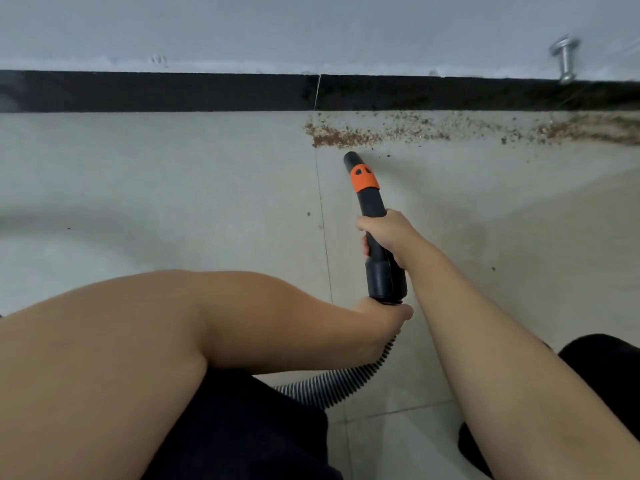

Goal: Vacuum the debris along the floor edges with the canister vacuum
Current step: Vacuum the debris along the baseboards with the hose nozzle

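Observation:
A black vacuum nozzle [372,206] with an orange collar points up toward the wall, its tip just short of the debris. My right hand [386,237] grips the nozzle tube around its middle. My left hand [388,320] holds the ribbed hose [346,379] right where it joins the nozzle's thick black cuff. Brown crumbly debris [346,136] lies in a band on the pale tiled floor along the black baseboard [173,91], stretching from the tile joint to the right edge of view. The canister itself is out of view.
A metal door stop [566,60] sticks out of the white wall at the upper right. My dark-clothed knees fill the bottom centre and bottom right. A few stray specks lie on the floor tiles [138,168] left of the nozzle.

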Tool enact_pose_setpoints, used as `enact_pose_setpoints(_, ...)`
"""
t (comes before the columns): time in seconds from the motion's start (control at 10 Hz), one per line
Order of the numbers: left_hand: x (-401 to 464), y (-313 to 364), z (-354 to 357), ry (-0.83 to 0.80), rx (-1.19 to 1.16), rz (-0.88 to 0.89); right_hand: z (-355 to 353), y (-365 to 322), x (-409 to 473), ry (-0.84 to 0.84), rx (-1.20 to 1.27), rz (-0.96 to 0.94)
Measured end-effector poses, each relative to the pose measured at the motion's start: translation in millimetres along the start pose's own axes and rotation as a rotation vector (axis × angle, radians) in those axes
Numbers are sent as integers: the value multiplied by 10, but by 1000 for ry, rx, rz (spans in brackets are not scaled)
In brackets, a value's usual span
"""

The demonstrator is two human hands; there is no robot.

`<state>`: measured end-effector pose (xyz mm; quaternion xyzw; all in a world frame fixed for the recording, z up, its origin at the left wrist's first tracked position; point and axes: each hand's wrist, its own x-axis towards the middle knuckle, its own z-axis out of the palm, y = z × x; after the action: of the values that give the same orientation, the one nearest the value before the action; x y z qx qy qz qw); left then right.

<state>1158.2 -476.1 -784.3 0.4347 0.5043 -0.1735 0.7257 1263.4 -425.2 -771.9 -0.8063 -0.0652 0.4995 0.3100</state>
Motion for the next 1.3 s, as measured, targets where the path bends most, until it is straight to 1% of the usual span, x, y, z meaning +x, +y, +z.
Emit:
enact_pose_setpoints(0.1, 60, -43, 107, 3, 42, 12, -184, 122, 47, 47, 129, 24)
enact_pose_setpoints(0.2, 28, 35, 233, 1, 56, 20, -374, 168, 47, 64, 176, 45)
enact_pose_setpoints(0.3, -12, 145, 388, 22, 44, 40, -561, 159, 58, 54, 148, 39)
enact_pose_setpoints(0.4, -52, 182, 542, 13, -63, 72, -678, 190, 131, 68, 107, 6)
enact_pose_setpoints(0.5, -61, 70, 649, 20, -137, 115, -661, 296, 143, 79, 63, -21)
enact_pose_setpoints(0.6, -90, -42, 631, 47, -150, 113, -519, 367, 89, 79, 57, -53)
enact_pose_setpoints(0.8, -257, -77, 355, 116, -146, 75, -178, 198, -31, -76, 33, -47)
enact_pose_setpoints(1.0, -300, -66, 192, 203, -185, 81, 45, 53, -49, -149, 1, -62)
enact_pose_setpoints(1.1, -270, -64, 133, 233, -194, 87, 88, 11, -21, -161, 15, -62)
enact_pose_setpoints(1.2, -199, -43, 153, 211, -173, 106, 3, 23, 44, -132, 36, -53)
enact_pose_setpoints(1.3, -128, 2, 289, 154, -137, 117, -203, 101, 115, -75, 73, -43)
